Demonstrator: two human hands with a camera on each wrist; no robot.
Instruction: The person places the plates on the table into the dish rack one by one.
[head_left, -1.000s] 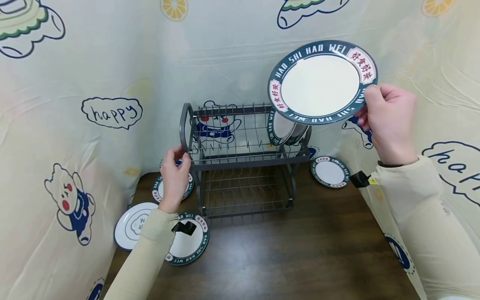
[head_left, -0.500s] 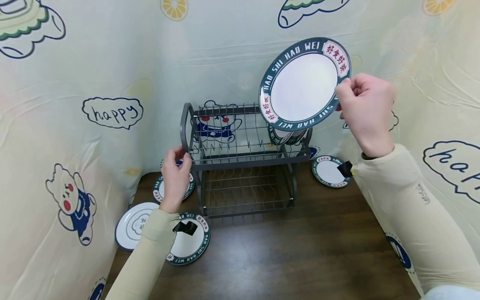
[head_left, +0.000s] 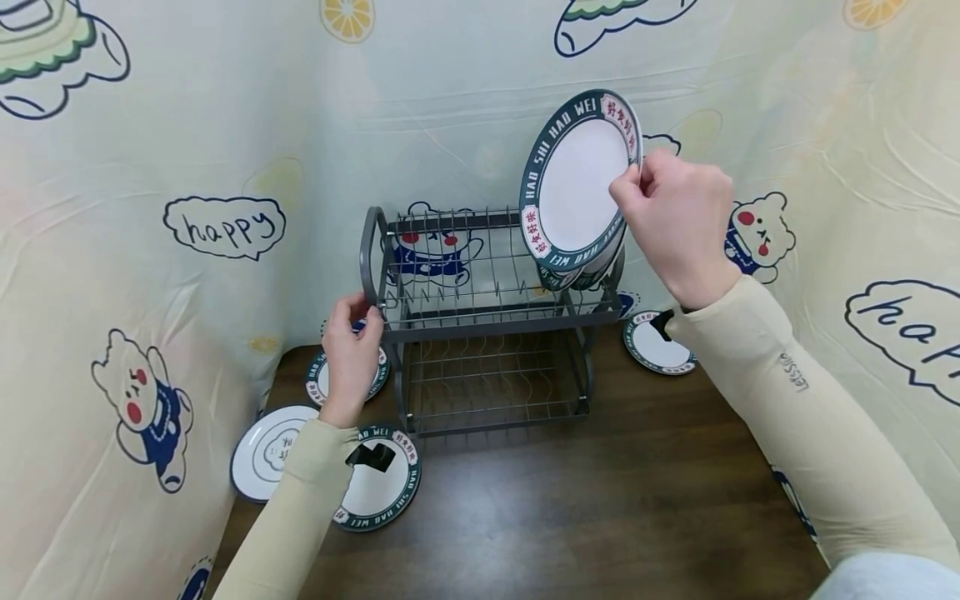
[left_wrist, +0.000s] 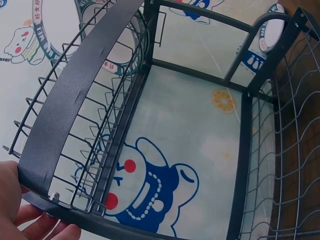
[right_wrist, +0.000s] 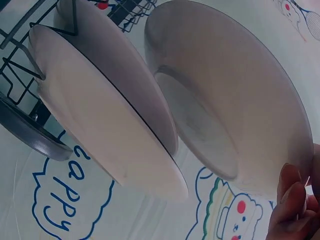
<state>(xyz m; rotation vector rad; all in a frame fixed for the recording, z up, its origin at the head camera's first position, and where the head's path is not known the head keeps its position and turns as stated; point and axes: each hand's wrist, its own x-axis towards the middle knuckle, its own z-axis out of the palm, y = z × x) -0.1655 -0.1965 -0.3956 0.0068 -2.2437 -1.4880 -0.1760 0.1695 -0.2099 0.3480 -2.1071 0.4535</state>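
Observation:
My right hand (head_left: 675, 221) pinches the right edge of a white plate (head_left: 581, 183) with a dark green lettered rim. The plate is held tilted up above the right part of a dark two-tier dish rack (head_left: 495, 325). Its pale underside shows in the right wrist view, apart from two plates (right_wrist: 105, 115) standing in the upper tier; the held plate partly hides these in the head view. My left hand (head_left: 351, 354) grips the left end of the rack at upper-tier height. In the left wrist view its fingers (left_wrist: 42, 227) lie under the frame's corner.
Plates lie on the brown wooden table (head_left: 540, 508): a green-rimmed plate (head_left: 375, 483) in front left, an upside-down white plate (head_left: 262, 454), a plate (head_left: 318, 379) behind my left hand, and a plate (head_left: 656, 343) right of the rack. A printed curtain (head_left: 450, 108) surrounds the table.
My right hand has carried the plate leftward over the rack and turned it from nearly flat to steeply upright. The left hand has stayed on the rack.

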